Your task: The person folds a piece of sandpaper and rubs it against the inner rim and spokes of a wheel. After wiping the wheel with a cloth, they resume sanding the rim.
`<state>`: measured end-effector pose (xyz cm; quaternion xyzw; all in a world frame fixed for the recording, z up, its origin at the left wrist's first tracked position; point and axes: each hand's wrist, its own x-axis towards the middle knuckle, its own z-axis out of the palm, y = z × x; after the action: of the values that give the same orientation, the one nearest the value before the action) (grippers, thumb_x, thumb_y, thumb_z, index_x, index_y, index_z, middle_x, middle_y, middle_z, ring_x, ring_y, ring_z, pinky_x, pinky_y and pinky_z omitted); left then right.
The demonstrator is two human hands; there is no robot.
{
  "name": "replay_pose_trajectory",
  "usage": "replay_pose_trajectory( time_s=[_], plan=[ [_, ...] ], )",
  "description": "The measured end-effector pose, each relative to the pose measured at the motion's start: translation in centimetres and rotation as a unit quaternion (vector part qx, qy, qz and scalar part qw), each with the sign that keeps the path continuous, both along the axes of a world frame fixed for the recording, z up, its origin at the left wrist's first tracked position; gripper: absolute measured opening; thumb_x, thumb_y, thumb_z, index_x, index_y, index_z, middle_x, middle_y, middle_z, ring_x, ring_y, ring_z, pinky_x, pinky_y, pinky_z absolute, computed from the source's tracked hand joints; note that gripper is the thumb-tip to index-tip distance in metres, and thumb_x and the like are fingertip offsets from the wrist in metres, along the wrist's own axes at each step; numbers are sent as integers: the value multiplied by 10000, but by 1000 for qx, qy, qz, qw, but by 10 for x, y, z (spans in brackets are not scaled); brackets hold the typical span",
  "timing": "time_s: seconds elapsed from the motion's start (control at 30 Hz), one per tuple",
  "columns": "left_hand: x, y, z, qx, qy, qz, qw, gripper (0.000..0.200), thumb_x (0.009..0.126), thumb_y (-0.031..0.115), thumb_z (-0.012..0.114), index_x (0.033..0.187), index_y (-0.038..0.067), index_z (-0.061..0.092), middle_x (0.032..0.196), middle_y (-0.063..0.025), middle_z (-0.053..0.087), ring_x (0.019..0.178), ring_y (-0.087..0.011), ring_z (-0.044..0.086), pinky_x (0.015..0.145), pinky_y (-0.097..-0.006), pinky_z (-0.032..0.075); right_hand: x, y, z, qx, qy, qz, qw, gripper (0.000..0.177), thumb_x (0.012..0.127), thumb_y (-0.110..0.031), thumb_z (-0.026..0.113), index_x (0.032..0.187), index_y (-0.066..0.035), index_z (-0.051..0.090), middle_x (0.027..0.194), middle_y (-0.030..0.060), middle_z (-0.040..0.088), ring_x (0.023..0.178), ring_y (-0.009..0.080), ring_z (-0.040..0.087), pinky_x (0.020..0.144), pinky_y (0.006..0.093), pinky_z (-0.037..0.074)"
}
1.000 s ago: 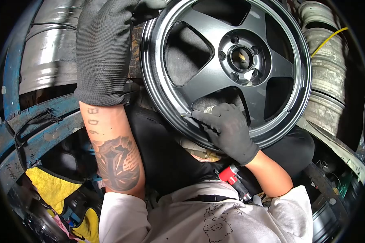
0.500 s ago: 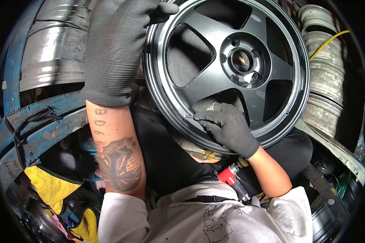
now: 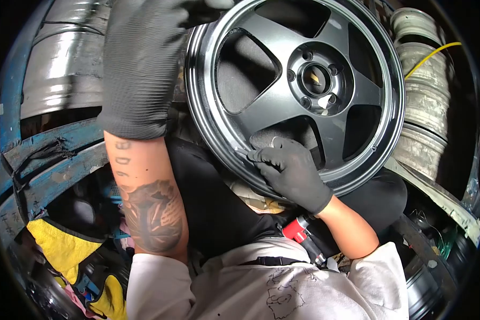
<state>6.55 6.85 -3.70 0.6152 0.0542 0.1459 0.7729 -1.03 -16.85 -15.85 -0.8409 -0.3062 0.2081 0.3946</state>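
A dark grey five-spoke wheel (image 3: 330,136) with a glossy rim leans over the person's lap. My left hand (image 3: 160,32), in a black glove, is at the wheel's upper left edge, its visible fingertips over the rim; the frame's top cuts off part of it. My right hand (image 3: 288,168), also gloved, is closed in a pinch at the lower left of the rim. Between its fingertips is a small thin grey piece (image 3: 241,151), which touches the rim near a spoke's end. What the piece is cannot be made out.
A red and black air tool (image 3: 298,232) lies by the lap. Silver wheels are stacked at right (image 3: 421,90), with a yellow hose (image 3: 432,56). A metal barrel (image 3: 64,69) and blue frame bars (image 3: 64,141) stand at left, above yellow cloths (image 3: 64,245).
The view has shifted slightly, so most things sit a little further left. My right hand still pinches the piece at the rim, and my left hand stays by the upper left edge.
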Motion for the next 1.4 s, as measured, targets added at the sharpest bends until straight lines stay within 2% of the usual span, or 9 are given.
replay_pose_trajectory(
  time_s=[0.13,0.23,0.53,0.67,0.77,0.97,1.17,1.27,1.4],
  plan=[
    [-2,-6,-1,37,-41,89,994,369,1063,192,575,1297,-90,615,1071,-145,698,875,-156,672,789,-258,562,4,-2,8,-5,-21,27,999,126,827,-81,703,934,-107,765,775,127,561,752,338,608,697,465,479],
    [1,-9,-6,59,-56,86,993,373,1069,198,564,1291,-97,614,1067,-149,695,883,-160,669,802,-263,559,1,3,2,-18,-16,21,999,197,806,-100,754,1001,-119,774,803,131,596,777,343,615,710,448,482],
    [2,-11,-8,73,-62,101,990,377,1070,218,566,1285,-87,617,1075,-135,686,912,-163,655,833,-279,549,-1,-1,1,-9,-50,47,998,190,805,-87,700,989,-101,745,796,127,568,775,347,618,701,487,487],
    [-1,-9,-4,74,-54,99,991,383,1068,225,571,1284,-88,615,1071,-132,684,906,-159,652,831,-276,545,0,0,10,-44,-33,67,996,270,784,-78,748,1052,-112,747,858,108,599,850,314,615,767,440,468],
    [1,-11,-3,70,-47,90,992,388,1067,229,575,1284,-90,614,1068,-130,683,901,-157,649,829,-274,542,-1,1,15,-5,-49,39,998,358,787,-76,740,1141,-129,749,852,97,592,847,305,610,769,430,459],
    [-1,-14,2,51,-22,58,997,397,1062,235,584,1283,-94,610,1063,-127,682,890,-152,644,825,-269,536,0,-5,8,-37,-63,87,994,516,793,-65,712,1297,-172,720,851,97,570,840,297,592,770,420,450],
    [-1,-17,2,86,-23,39,995,403,1057,225,588,1283,-108,603,1076,-138,686,886,-154,649,830,-269,538,-4,-4,16,-64,-77,96,990,407,863,-134,652,1262,-160,726,866,109,556,843,310,579,776,439,441],
    [3,-27,-6,115,-26,78,990,414,1055,235,594,1278,-114,602,1071,-141,692,899,-150,656,846,-270,539,-4,2,7,-23,-104,87,990,364,879,-223,683,1222,-108,718,856,134,523,854,345,571,749,475,438],
    [-1,-21,8,105,3,49,993,398,1055,235,596,1259,-106,617,1066,-130,693,888,-142,656,833,-267,539,-5,-2,7,-24,-105,83,991,334,871,-271,713,1162,-107,715,848,137,510,836,346,563,728,470,426]
  ],
)
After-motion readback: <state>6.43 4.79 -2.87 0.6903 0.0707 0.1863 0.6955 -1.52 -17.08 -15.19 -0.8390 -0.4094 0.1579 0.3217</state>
